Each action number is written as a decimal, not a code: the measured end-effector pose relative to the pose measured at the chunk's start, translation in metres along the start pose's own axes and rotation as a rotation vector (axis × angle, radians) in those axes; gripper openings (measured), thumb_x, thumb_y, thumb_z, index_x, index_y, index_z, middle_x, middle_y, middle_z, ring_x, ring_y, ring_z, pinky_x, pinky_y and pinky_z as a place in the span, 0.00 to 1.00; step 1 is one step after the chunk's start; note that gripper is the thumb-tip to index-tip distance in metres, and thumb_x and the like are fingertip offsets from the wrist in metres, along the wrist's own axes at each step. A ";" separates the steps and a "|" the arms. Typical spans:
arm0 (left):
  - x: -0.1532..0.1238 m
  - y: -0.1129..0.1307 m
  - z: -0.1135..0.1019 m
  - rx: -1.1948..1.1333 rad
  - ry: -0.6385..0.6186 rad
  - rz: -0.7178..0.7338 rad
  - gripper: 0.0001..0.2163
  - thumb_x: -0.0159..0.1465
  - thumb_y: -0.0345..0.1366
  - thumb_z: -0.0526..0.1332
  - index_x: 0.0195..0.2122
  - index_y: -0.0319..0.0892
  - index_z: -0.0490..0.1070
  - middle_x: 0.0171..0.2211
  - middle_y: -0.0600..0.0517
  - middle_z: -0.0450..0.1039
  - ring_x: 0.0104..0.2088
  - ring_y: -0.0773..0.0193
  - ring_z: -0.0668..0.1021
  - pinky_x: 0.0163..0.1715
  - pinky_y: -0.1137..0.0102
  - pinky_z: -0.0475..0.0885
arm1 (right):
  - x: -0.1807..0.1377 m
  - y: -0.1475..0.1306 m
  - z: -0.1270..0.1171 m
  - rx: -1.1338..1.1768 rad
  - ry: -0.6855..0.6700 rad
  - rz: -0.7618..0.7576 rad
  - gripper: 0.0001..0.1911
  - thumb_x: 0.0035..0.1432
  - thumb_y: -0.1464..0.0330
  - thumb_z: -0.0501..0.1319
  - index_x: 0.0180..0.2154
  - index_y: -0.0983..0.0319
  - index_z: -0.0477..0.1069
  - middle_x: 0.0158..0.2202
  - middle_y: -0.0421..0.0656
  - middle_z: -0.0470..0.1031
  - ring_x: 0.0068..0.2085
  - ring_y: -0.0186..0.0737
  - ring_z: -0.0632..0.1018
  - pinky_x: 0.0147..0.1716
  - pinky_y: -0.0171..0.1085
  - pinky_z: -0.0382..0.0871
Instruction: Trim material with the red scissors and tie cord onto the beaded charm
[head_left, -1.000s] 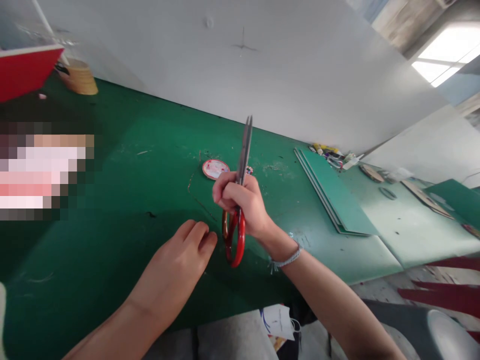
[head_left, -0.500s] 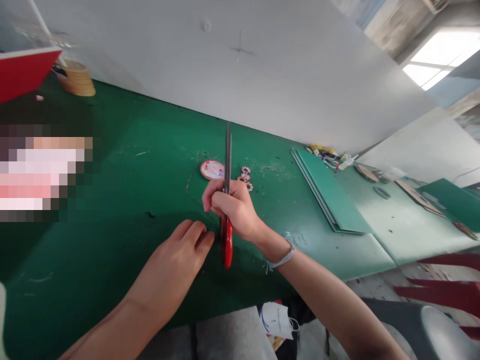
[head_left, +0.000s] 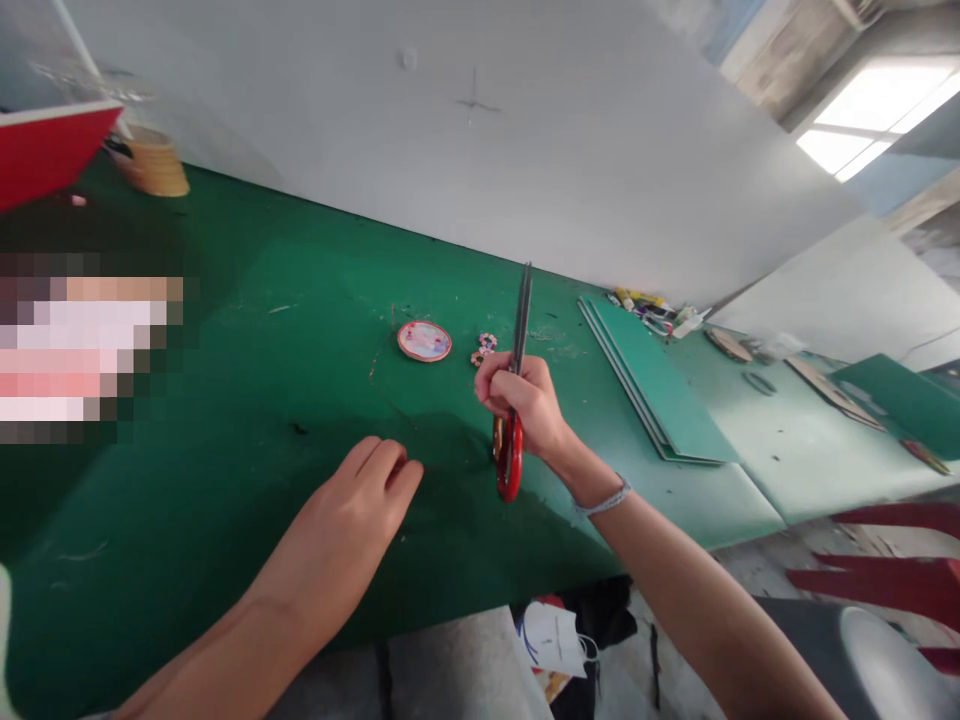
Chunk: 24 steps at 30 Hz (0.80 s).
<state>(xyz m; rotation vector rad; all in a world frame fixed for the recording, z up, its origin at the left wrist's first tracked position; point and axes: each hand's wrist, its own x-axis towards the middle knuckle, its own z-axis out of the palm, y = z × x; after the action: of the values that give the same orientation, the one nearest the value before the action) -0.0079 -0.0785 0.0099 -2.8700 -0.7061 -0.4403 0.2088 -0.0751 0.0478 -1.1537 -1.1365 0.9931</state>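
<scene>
Head view: right of centre, the right hand (head_left: 525,395) is wrapped round red-handled metal scissors (head_left: 511,462), blades together, nothing being cut; lower centre, the left hand (head_left: 367,487) is curled, I cannot tell if it holds anything; a pink-rimmed rounded disc (head_left: 424,341) and small pink flower-shaped pieces (head_left: 488,341) lie mid-frame, outside either grip

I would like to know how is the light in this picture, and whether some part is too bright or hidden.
Head view: the window is washed out to white; same view: the green table looks dark at left, pale and shiny at right; head view again: a soft shadow lies between left hand and right hand, and a pixelated block hides detail at the left edge.
</scene>
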 end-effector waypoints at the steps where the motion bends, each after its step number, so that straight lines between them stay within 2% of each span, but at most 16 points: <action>1: 0.000 0.000 0.000 -0.005 -0.003 -0.005 0.19 0.48 0.14 0.53 0.36 0.35 0.76 0.36 0.44 0.74 0.41 0.50 0.75 0.38 0.58 0.77 | -0.001 0.000 -0.006 -0.007 0.018 0.002 0.08 0.42 0.75 0.54 0.17 0.64 0.68 0.12 0.32 0.53 0.16 0.25 0.53 0.16 0.31 0.43; 7: -0.001 -0.003 0.001 0.027 0.054 0.023 0.22 0.48 0.13 0.53 0.40 0.34 0.77 0.38 0.44 0.74 0.41 0.52 0.75 0.41 0.59 0.77 | -0.004 0.000 -0.025 0.030 0.105 -0.007 0.07 0.41 0.75 0.54 0.16 0.64 0.68 0.11 0.32 0.51 0.15 0.25 0.53 0.16 0.31 0.43; 12: -0.002 -0.007 -0.001 0.237 0.019 0.100 0.24 0.47 0.13 0.50 0.38 0.33 0.79 0.36 0.43 0.75 0.41 0.50 0.74 0.44 0.58 0.76 | -0.003 0.001 -0.021 0.005 0.093 0.011 0.07 0.40 0.75 0.54 0.17 0.64 0.68 0.10 0.32 0.52 0.15 0.25 0.52 0.16 0.31 0.41; 17: -0.004 -0.008 0.000 0.287 -0.031 0.103 0.25 0.49 0.13 0.48 0.38 0.36 0.79 0.37 0.44 0.74 0.40 0.52 0.74 0.44 0.58 0.76 | -0.004 0.000 -0.020 0.016 0.093 0.010 0.07 0.40 0.75 0.54 0.17 0.64 0.68 0.10 0.32 0.51 0.15 0.25 0.52 0.16 0.32 0.41; 24: -0.004 -0.009 -0.003 0.346 0.023 0.147 0.24 0.52 0.13 0.47 0.36 0.34 0.80 0.33 0.43 0.72 0.37 0.51 0.74 0.41 0.59 0.75 | -0.005 -0.001 -0.025 0.074 0.114 -0.003 0.07 0.40 0.75 0.55 0.16 0.64 0.68 0.11 0.32 0.52 0.15 0.25 0.54 0.16 0.31 0.43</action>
<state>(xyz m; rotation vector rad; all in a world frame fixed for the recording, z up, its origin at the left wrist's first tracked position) -0.0163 -0.0727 0.0120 -2.5628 -0.5053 -0.2965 0.2322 -0.0843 0.0469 -1.1342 -1.0031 0.9471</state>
